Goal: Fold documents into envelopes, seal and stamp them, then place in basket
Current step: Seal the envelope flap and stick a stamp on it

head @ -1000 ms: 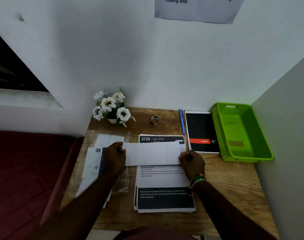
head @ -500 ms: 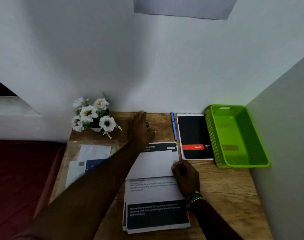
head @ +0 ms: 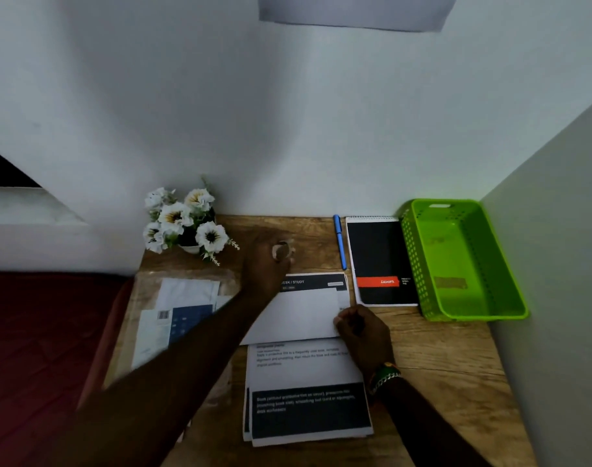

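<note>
A white envelope [head: 301, 315] lies across a stack of printed documents [head: 304, 392] on the wooden desk [head: 449, 365]. My right hand [head: 362, 328] holds down the envelope's right end with curled fingers. My left hand [head: 267, 267] reaches to the back of the desk and grips a small roll of clear tape [head: 282, 249]. The green plastic basket [head: 419, 264] stands at the right by the side wall, with a small piece lying in it.
A pot of white flowers [head: 183, 224] stands at the back left. A blue pen [head: 340, 241] and a black spiral notepad [head: 378, 257] lie left of the basket. More envelopes and papers [head: 180, 315] lie in a clear sleeve on the left.
My left hand let go of the envelope's left end, reached to the back of the desk and closed on the tape roll. My right hand stayed on the envelope.
</note>
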Available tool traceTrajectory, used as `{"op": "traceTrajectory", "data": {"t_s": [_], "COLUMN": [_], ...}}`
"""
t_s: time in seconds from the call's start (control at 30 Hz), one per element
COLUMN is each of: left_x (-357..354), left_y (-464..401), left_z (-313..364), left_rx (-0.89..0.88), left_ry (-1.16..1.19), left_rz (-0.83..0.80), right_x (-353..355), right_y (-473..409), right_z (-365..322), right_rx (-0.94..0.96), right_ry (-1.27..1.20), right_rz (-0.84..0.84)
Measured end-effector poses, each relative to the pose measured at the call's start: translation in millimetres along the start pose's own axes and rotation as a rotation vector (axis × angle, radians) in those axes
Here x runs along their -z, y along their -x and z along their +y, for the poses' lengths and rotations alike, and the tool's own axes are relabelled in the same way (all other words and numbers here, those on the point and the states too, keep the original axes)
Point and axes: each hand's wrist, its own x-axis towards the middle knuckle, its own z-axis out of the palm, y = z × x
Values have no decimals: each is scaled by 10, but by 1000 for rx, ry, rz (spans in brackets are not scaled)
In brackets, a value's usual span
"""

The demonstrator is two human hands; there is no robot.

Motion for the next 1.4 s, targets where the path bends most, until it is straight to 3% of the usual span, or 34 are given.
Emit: {"op": "traceTrajectory", "data": {"t_s": [0.13, 0.23, 0.5, 0.73, 0.93, 1.13, 1.4], "left_x": [245, 443, 764, 918, 852, 774, 824], "left_y": [482, 867, 1499, 1723, 1843, 1898, 1825], "left_z": [243, 447, 793, 867, 938, 955, 907], "left_rx": [-71, -58, -104, -74, 113, 179, 196], "left_ry": [90, 168, 274, 331, 470, 481, 503], "left_rz": [-42, -93, -112, -64, -21, 60, 28], "right_x": [88, 164, 312, 363, 318, 201, 219], "right_y": [35, 131, 388, 561, 630, 687, 664], "right_z": [-252, -597, -1386, -1475, -1465, -1386, -1383], "right_rx": [74, 227, 385, 408, 400, 336, 487], "right_ry": [140, 64, -257, -244, -220, -196, -6], "right_rz": [48, 47, -254, -269, -261, -233, -217]}}
